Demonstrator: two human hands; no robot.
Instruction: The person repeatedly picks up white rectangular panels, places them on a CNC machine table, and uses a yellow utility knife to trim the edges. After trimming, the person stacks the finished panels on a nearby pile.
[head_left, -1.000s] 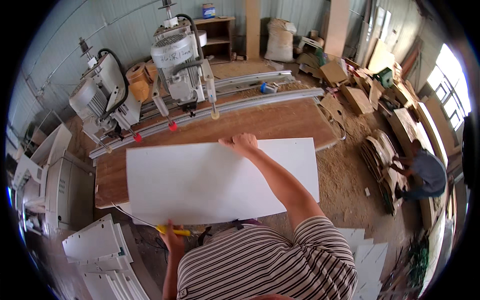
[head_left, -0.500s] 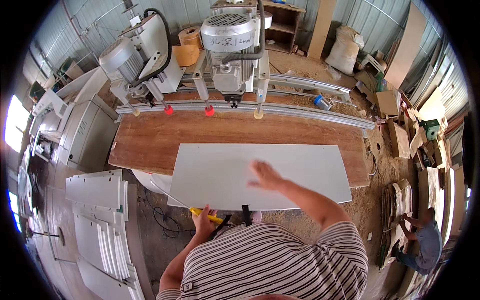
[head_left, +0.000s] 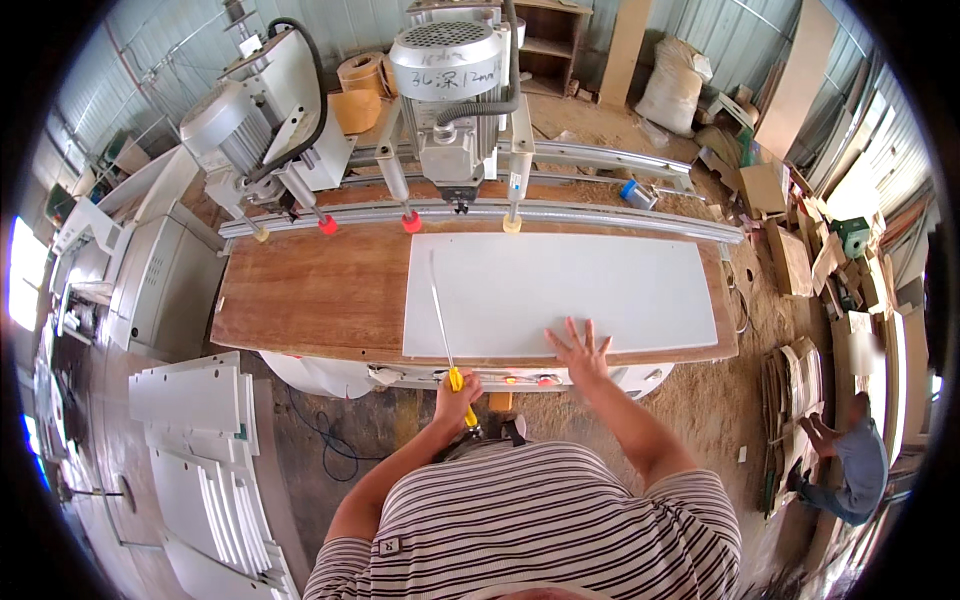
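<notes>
Head view: my left grip [head_left: 457, 402] is wrapped around the yellow handle of a long, thin tool [head_left: 442, 318]. My fingers hide the middle of that handle, and the thin tip is hard to see against the white board [head_left: 570, 290]. The board lies flat on the right side of the brown desk [head_left: 310, 290]. My right grip [head_left: 580, 356] is loose, fingers spread on the board, covering a bit of its near edge. Past the desk, the big grey motor [head_left: 448, 75] has its top cut off.
</notes>
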